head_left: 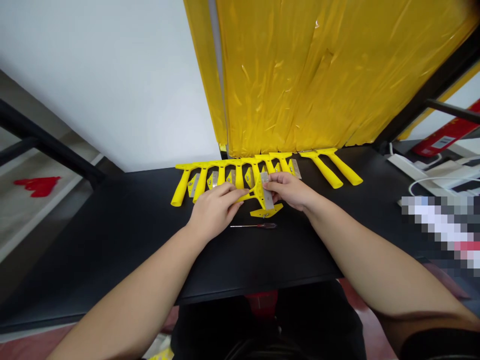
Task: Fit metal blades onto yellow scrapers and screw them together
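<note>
My left hand (215, 209) is closed around the handle of a yellow scraper (258, 192), whose wide head points right. With thumb and fingers, my right hand (290, 190) pinches a flat metal blade (267, 192) that lies against that head. Just below the blade, a loose yellow clamp plate (267, 212) with a screw in its middle rests on the black table. Nearer to me lies a thin screwdriver (267, 226) with a dark reddish handle, its shaft pointing left.
Along the table's back edge stands a row of yellow scraper handles (180, 189), with blades and clamp plates between several of them. Two more handles (330, 170) lie to the right. White power strips and cables (416, 175) crowd the right end. Black frame posts (48, 142) flank the table (123, 250).
</note>
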`<state>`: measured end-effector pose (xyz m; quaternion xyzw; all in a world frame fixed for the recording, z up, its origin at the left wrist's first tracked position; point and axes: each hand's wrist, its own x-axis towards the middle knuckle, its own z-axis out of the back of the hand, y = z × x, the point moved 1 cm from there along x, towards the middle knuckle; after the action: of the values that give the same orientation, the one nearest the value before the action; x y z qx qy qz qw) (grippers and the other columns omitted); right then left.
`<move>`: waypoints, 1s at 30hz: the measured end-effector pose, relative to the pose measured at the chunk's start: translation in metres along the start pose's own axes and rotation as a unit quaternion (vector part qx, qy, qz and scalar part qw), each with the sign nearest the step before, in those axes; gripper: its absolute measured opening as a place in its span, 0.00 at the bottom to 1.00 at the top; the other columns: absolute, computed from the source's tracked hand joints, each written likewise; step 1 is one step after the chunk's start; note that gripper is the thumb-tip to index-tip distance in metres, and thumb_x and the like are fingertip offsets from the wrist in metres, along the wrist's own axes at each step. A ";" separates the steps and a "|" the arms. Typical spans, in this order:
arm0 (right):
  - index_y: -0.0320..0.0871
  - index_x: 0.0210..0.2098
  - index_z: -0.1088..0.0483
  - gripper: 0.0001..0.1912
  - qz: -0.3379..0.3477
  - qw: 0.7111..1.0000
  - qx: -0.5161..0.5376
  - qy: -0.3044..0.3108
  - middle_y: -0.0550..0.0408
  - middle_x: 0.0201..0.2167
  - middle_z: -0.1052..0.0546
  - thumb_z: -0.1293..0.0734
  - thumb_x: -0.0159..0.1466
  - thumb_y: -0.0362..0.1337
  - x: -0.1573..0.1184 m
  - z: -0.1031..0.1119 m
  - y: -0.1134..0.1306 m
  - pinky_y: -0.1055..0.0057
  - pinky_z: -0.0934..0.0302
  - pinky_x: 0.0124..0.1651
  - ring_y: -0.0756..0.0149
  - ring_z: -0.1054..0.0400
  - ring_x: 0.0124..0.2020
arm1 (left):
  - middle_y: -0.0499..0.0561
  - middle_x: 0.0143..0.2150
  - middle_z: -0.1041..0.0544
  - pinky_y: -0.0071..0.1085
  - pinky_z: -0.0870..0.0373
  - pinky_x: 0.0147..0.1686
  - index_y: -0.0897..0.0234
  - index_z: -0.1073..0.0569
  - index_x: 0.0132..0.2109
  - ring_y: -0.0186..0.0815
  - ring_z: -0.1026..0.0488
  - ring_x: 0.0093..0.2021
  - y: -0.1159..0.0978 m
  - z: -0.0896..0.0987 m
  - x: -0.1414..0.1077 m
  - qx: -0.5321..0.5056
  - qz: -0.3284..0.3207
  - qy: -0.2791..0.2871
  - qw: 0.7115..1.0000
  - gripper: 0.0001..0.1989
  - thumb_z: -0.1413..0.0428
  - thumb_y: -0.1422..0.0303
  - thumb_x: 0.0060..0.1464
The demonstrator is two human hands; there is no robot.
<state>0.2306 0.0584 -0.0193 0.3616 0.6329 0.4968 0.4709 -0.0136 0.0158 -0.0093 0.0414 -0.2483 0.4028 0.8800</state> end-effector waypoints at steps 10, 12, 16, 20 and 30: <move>0.42 0.32 0.26 0.08 0.032 0.999 0.009 0.004 0.58 0.25 0.22 0.30 0.68 0.27 -0.001 -0.003 -0.002 0.78 0.31 0.27 0.73 0.29 0.24 | 0.52 0.49 0.18 0.34 0.23 0.39 0.54 0.20 0.59 0.40 0.19 0.45 -0.003 0.003 0.000 0.004 0.000 -0.003 1.000 0.15 0.42 0.67 0.69; 0.42 0.33 0.25 0.06 0.038 0.999 0.010 0.012 0.58 0.26 0.22 0.27 0.66 0.28 -0.001 -0.002 -0.003 0.77 0.30 0.28 0.72 0.28 0.25 | 0.52 0.50 0.17 0.34 0.22 0.39 0.54 0.20 0.60 0.40 0.19 0.46 -0.002 0.003 0.000 -0.001 0.004 -0.001 1.000 0.15 0.42 0.67 0.69; 0.42 0.35 0.25 0.06 0.042 0.999 0.014 0.024 0.57 0.28 0.21 0.23 0.63 0.31 0.000 0.000 -0.004 0.76 0.29 0.29 0.71 0.26 0.27 | 0.52 0.51 0.17 0.35 0.21 0.42 0.53 0.21 0.60 0.40 0.19 0.47 -0.002 0.002 0.000 -0.009 0.011 0.008 1.000 0.15 0.42 0.66 0.69; 0.41 0.33 0.25 0.07 0.040 0.999 0.002 0.012 0.57 0.26 0.21 0.23 0.64 0.31 0.001 -0.001 -0.004 0.76 0.28 0.29 0.71 0.26 0.25 | 0.53 0.51 0.18 0.36 0.21 0.42 0.54 0.21 0.60 0.41 0.19 0.48 -0.001 0.002 0.000 -0.004 0.020 0.018 1.000 0.16 0.41 0.68 0.69; 0.43 0.35 0.25 0.05 -0.021 0.999 -0.034 -0.015 0.57 0.24 0.23 0.25 0.66 0.32 -0.003 0.001 0.003 0.75 0.30 0.23 0.70 0.29 0.22 | 0.52 0.50 0.18 0.35 0.22 0.40 0.55 0.20 0.59 0.41 0.19 0.46 0.004 0.003 0.001 0.015 0.019 0.006 1.000 0.15 0.40 0.69 0.67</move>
<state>0.2322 0.0569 -0.0161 0.3396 0.6160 0.5026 0.5026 -0.0168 0.0184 -0.0062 0.0474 -0.2378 0.4234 0.8729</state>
